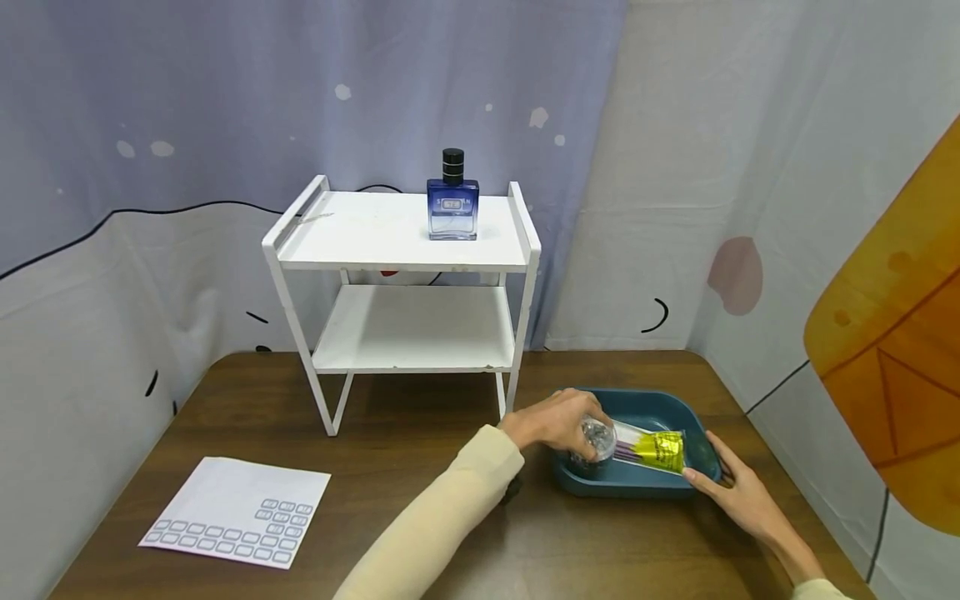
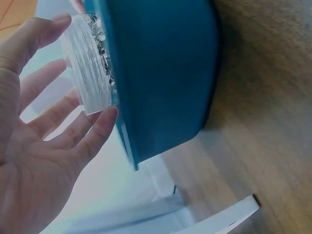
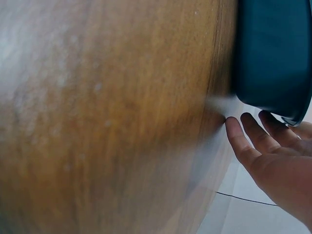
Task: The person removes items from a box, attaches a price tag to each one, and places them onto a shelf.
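In the head view, my left hand [image 1: 562, 417] holds a clear round container [image 1: 599, 439] with silvery contents at the left end of a dark teal tray [image 1: 637, 492]. The left wrist view shows my fingers [image 2: 100, 129] and thumb around the container's clear lid [image 2: 87, 66], over the tray's edge. A yellow and clear packet [image 1: 660, 450] lies across the tray beside the container. At the tray's right end is my right hand [image 1: 742, 492], its thumb by the rim near the packet's end. In the right wrist view its fingers [image 3: 261, 139] extend loosely beside the tray's outer wall [image 3: 273, 58].
A white two-tier shelf [image 1: 412, 329] stands at the back, with a blue bottle [image 1: 452, 204] on its upper tier. A white sheet [image 1: 240, 500] printed with small boxes lies at the left of the wooden table [image 1: 375, 517]. A small dark object [image 1: 512, 490] is partly hidden by my left sleeve.
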Demonstrator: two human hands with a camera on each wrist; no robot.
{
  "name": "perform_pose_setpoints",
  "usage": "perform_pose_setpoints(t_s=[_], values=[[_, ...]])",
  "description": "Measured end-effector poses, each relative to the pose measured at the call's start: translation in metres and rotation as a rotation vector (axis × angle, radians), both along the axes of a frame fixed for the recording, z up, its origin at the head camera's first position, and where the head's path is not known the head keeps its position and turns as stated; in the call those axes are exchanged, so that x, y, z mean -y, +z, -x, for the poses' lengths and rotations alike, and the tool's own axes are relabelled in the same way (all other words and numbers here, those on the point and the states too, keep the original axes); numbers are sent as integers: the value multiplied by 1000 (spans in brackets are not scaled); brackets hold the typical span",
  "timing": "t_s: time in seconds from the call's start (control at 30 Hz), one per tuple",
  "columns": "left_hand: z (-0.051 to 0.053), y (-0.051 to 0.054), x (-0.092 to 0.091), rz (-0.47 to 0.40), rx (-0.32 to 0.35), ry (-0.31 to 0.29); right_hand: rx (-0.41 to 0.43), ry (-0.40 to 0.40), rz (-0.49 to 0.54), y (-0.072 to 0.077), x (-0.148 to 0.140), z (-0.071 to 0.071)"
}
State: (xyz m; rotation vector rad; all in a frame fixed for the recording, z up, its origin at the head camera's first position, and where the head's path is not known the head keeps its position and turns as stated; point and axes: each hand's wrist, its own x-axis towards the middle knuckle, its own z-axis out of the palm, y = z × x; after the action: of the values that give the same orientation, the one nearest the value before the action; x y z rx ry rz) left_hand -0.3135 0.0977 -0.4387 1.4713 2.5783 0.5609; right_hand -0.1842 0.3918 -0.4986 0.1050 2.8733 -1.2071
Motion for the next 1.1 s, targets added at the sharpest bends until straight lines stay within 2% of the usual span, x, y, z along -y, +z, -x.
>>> perform_pose_setpoints(t_s=[0.23, 0.6, 0.77, 0.9, 1.1], values=[[-3, 18, 14, -38, 12, 17, 2, 0, 4, 2, 0, 1], [-19, 32, 39, -115, 37, -18, 15, -1, -3, -1, -1, 1], [-28, 39, 54, -117, 45, -19, 11, 3, -5, -2, -1, 2], [-37, 38, 70, -83, 46, -12, 14, 5, -2, -2, -1, 2], [-48, 29, 98, -58, 34, -17, 15, 1, -5, -1, 0, 1]])
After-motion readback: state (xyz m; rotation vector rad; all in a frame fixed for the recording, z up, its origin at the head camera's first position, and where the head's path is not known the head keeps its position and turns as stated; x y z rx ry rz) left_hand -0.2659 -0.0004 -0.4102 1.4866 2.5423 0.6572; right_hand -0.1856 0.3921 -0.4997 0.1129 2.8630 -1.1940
